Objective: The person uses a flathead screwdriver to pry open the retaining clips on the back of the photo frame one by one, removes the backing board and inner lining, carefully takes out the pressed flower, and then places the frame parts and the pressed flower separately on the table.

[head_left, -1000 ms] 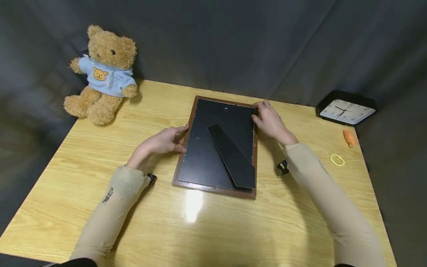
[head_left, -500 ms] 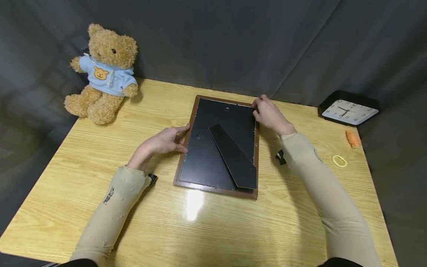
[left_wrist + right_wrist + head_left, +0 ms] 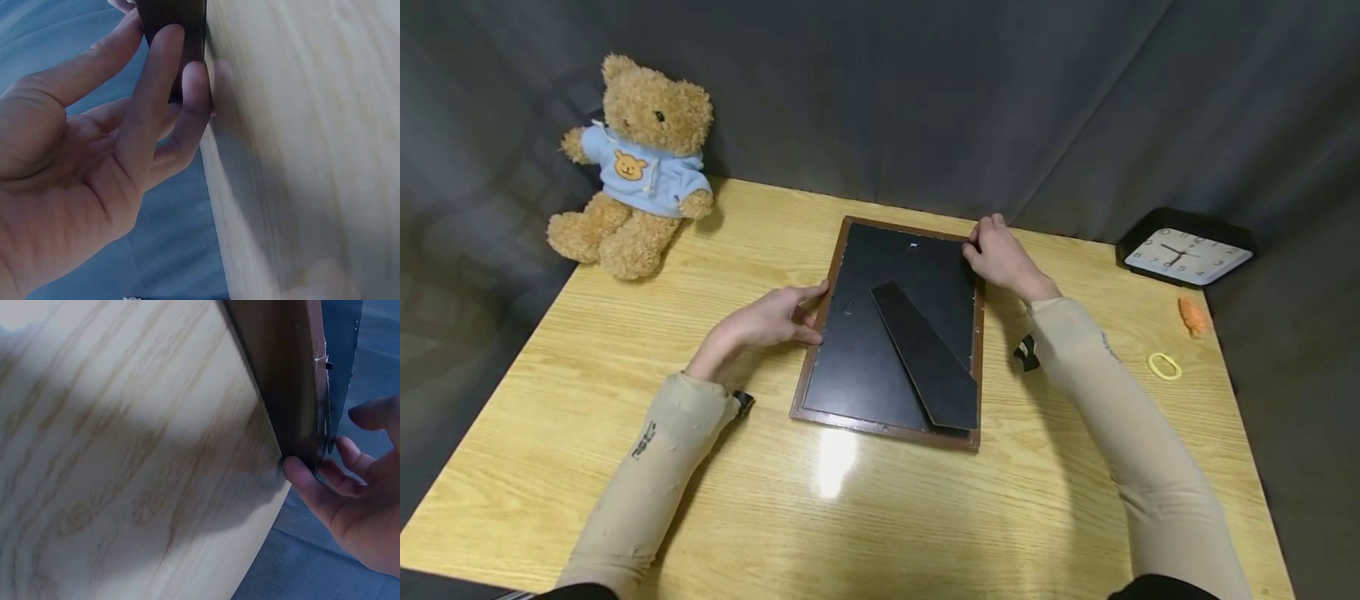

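A picture frame point(image 3: 850, 358) with a brown rim and black backing lies face down on the wooden table. Its black easel leg point(image 3: 925, 358) slants across the back. My left hand point(image 3: 760, 318) holds the left edge, and in the left wrist view bent fingers point(image 3: 194, 94) touch the frame's side point(image 3: 178, 15) with the thumb over the rim. At the far right corner, my right hand point(image 3: 1011, 260) grips the rim. The right wrist view has one fingertip low on the frame's corner point(image 3: 281, 381), close to the table; the face is hidden underneath.
A teddy bear point(image 3: 651, 158) in a blue hoodie sits at the back left. To the right are a black-cased clock point(image 3: 1187, 250), a small orange object point(image 3: 1193, 317) and a yellow ring point(image 3: 1163, 367). A dark curtain point(image 3: 880, 100) hangs behind the wooden table point(image 3: 760, 492).
My right hand's fingers have drawn closer together at the frame's far right corner. The left hand stays on the left edge. The frame has hardly moved.
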`<state>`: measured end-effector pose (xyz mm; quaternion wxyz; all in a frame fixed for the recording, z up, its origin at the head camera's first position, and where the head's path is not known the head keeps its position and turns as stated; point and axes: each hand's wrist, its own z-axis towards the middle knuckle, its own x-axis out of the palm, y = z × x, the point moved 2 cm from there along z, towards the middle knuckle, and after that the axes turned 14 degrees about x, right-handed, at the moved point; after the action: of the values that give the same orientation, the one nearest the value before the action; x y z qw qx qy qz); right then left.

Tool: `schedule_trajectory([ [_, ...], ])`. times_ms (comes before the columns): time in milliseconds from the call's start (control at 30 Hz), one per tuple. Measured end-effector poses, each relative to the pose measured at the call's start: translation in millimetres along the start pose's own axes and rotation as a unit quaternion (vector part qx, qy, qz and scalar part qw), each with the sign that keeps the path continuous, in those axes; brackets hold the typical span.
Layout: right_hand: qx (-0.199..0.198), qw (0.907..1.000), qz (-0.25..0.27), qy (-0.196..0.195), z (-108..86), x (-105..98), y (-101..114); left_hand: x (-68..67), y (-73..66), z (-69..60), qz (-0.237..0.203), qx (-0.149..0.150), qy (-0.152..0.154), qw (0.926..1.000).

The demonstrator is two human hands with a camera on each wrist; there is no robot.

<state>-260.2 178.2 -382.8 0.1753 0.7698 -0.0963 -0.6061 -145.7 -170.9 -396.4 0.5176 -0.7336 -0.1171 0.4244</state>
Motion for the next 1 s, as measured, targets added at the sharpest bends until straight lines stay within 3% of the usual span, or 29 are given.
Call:
schedule_trajectory([
  [567,0.003,0.9999,0.006,-0.010,0.2,-0.9,-1.7,1.3,-2.7,-1.3,-0.021,-0.008,0.002,0.9998],
  [833,0.005,0.9965,0.082,0.016,-3.0,-4.4,-2.7,2.2,-3.2,-1.9,-0.027,-0.011,0.000,0.9996],
  [1000,0.028,0.9841,0.166,0.057,-8.5,-4.6,-9.2,2.3,-3.9,-2.0,-0.027,-0.011,0.003,0.9996],
])
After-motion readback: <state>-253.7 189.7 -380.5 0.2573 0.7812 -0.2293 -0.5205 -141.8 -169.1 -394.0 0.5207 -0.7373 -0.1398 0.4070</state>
